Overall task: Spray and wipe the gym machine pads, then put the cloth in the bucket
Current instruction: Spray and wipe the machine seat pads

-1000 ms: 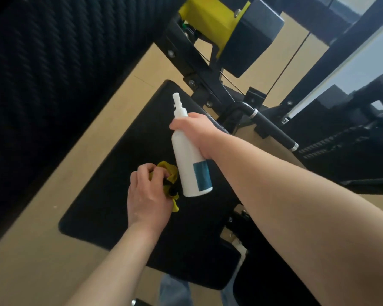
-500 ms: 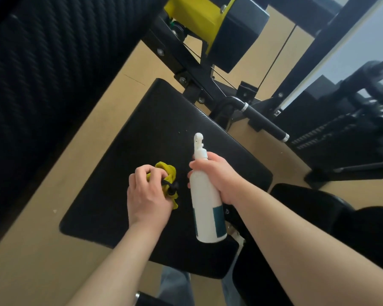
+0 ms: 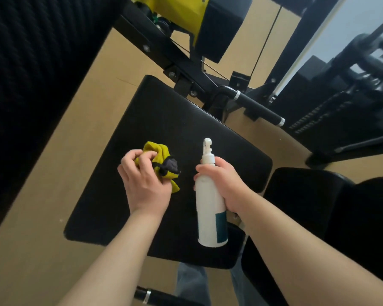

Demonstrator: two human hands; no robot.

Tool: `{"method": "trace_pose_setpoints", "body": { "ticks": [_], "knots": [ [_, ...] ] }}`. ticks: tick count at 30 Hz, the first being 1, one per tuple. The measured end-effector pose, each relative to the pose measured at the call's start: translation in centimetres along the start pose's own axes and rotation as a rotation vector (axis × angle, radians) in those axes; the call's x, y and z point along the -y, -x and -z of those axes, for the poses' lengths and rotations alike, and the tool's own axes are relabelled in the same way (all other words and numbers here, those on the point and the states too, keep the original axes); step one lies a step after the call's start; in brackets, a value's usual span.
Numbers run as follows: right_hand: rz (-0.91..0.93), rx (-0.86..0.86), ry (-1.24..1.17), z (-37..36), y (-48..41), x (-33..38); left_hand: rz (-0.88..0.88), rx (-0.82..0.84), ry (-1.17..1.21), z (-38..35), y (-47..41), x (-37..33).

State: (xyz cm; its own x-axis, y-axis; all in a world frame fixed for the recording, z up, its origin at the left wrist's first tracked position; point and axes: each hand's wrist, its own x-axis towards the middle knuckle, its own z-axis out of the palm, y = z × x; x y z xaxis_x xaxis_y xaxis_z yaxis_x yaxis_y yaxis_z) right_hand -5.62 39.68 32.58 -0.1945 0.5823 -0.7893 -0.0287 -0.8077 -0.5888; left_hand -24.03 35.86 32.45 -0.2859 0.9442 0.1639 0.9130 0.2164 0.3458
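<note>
A wide black seat pad (image 3: 159, 120) of the gym machine lies below me. My left hand (image 3: 145, 182) grips a bunched yellow cloth (image 3: 161, 160) with a grey patch, held on the pad near its middle. My right hand (image 3: 224, 184) holds a white spray bottle (image 3: 209, 208) with a teal label around its upper body. The nozzle points up and away from me, over the pad's right half. No bucket is in view.
A second black pad (image 3: 301, 195) sits at the right. Behind the seat rise the black frame, a yellow housing (image 3: 177, 12) and a black handle bar (image 3: 259, 107) with chrome rings. A dark ribbed panel (image 3: 31, 74) fills the left. Tan floor surrounds the machine.
My right hand has drawn the spray bottle back toward me and to the right, lower over the pad. My left hand has shifted its fingers on the cloth and stayed in place.
</note>
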Motion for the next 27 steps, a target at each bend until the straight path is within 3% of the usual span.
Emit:
{"method": "trace_pose_setpoints", "body": {
  "ticks": [3, 4, 7, 8, 10, 12, 15, 22, 27],
  "knots": [
    [0.005, -0.048, -0.053, 2.0, 0.1, -0.9, 0.012, -0.141, -0.005, -0.6, -4.2, -1.1],
    [0.008, -0.060, -0.028, 2.5, 0.1, -1.1, 0.018, -0.093, -0.014, -0.7, -5.9, -1.6],
    [0.008, -0.091, 0.086, 3.1, -0.1, -1.5, -0.039, 0.345, -0.150, -1.9, -9.3, -3.1],
    [0.012, -0.100, 0.110, 3.1, -0.2, -1.5, -0.134, 0.394, -0.220, -2.3, -9.4, -3.5],
    [0.031, -0.110, 0.115, 3.1, -0.4, -1.4, -0.371, 0.309, -0.221, -2.8, -8.5, -4.1],
    [0.051, -0.106, 0.088, 3.1, -0.7, -1.2, -0.485, 0.173, -0.114, -3.5, -7.4, -4.1],
    [0.076, -0.101, 0.053, 3.2, -1.4, -0.8, -0.379, 0.218, -0.108, -4.8, -7.1, -3.9],
    [0.094, -0.066, 0.076, 3.9, -3.6, 0.1, 0.060, 0.267, -0.462, -6.6, -12.6, -5.2],
    [0.120, -0.053, 0.100, 4.5, -5.6, 0.9, 0.006, 0.285, -0.486, -8.6, -15.2, -3.4]
  ]
}}
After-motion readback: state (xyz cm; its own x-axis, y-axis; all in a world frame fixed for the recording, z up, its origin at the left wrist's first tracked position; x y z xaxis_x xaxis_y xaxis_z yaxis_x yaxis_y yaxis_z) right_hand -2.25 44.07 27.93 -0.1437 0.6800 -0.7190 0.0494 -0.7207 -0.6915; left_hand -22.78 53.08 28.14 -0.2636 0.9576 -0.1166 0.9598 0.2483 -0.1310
